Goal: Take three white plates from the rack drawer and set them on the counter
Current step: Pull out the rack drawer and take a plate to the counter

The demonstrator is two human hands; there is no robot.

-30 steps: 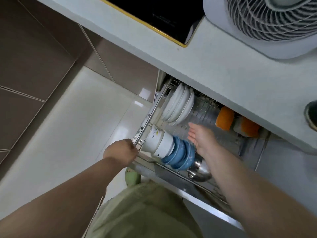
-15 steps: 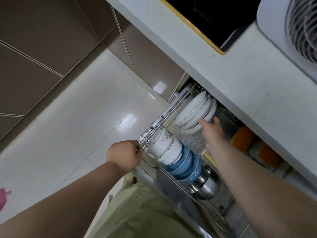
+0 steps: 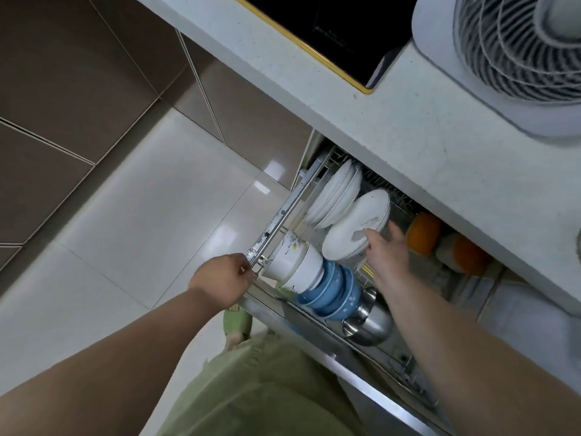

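Observation:
The rack drawer [image 3: 276, 221] is pulled out below the pale counter [image 3: 424, 143]. Several white plates [image 3: 333, 193] stand on edge at its far left. My right hand [image 3: 385, 253] grips the lower rim of one white plate [image 3: 355, 228], which is tilted and pulled away from the standing ones. My left hand [image 3: 223, 278] is closed on the drawer's front corner rail.
Stacked white bowls [image 3: 294, 262], blue bowls [image 3: 333, 294] and steel bowls [image 3: 371, 322] lie along the drawer front. Orange items [image 3: 423, 232] sit to the right under the counter edge. A black cooktop [image 3: 333, 29] and a white fan [image 3: 509, 51] occupy the counter. Glossy floor tiles lie to the left.
My right hand reached the plate stack, took hold of one plate and drew it out toward me. My left hand stayed on the drawer rail.

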